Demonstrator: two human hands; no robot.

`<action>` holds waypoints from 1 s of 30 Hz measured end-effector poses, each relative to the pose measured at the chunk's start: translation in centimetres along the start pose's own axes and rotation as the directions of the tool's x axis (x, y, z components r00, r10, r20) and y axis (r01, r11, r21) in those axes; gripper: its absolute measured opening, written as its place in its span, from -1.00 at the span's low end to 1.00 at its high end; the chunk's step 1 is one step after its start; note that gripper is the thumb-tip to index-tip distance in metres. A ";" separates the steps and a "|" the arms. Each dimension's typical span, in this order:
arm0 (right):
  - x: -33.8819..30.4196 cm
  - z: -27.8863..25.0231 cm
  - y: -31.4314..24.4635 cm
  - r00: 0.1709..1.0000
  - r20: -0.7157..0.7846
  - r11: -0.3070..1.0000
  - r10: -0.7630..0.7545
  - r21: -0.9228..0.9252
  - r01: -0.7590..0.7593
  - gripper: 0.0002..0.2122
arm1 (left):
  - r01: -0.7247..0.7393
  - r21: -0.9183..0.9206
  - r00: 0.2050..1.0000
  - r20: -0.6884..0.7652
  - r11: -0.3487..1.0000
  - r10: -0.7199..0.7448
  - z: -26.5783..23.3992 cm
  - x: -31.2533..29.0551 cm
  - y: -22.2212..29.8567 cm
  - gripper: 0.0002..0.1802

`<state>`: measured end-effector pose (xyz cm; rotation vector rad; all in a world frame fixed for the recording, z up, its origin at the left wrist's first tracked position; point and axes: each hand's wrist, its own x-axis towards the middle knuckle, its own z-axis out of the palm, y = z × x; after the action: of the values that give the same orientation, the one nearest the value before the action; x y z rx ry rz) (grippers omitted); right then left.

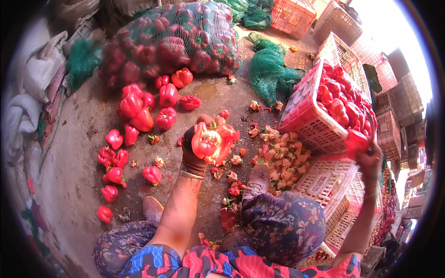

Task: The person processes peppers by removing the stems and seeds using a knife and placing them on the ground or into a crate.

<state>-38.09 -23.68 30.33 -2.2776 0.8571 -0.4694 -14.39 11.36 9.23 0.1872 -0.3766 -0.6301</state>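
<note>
While the left hand (194, 150) is raised in front of the body, it holds a red bell pepper with its top cut open and its pale seed core exposed (212, 141). This opened pepper sits in the palm with the cut face turned up toward the camera; the fingers (189, 139) are curled around its left and rear sides and clamped on it, and most of the fruit projects to the right of them. A thin metal bangle (191, 174) circles the left wrist. At the right, the right hand (368, 160) is lifted to the near corner of a pink plastic lattice crate filled with red peppers (306, 118). A second red pepper (356, 140) lies at the upper left of this hand, touching the fingertips and just beside the crate rim; motion blur prevents a reading of whether the fingers are closed on it or apart. Below the opened pepper, a heap of cut pepper cores and trimmings (280, 157) lies on the wet concrete ground (74, 176). Loose whole red peppers (134, 116) are scattered to the left, near a large green mesh sack packed with red peppers (171, 39). An empty white plastic crate (331, 183) lies beneath the pink crate.
</note>
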 end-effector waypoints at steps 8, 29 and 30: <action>-3.8 7.7 -6.4 0.926 0.255 0.884 -0.278 0.446 0.143 -0.62 | 0.068 0.270 0.998 0.002 0.961 -0.071 0.2 0.1 -1.6 -0.60; -1.3 26.1 -8.3 0.788 0.364 0.715 -0.496 0.686 0.133 -0.80 | 0.244 0.241 0.939 -0.300 0.939 -0.167 -1.9 -0.6 -3.4 -0.77; -1.5 26.1 -8.3 0.790 0.334 0.702 -0.514 0.693 0.164 -0.80 | 0.282 0.049 0.915 -0.315 0.958 -0.253 -1.1 -0.4 -3.1 -0.71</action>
<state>-21.76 -6.18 16.99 -1.7614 -0.0509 -0.2361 -15.90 9.17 7.26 0.4260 -0.0790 -0.8409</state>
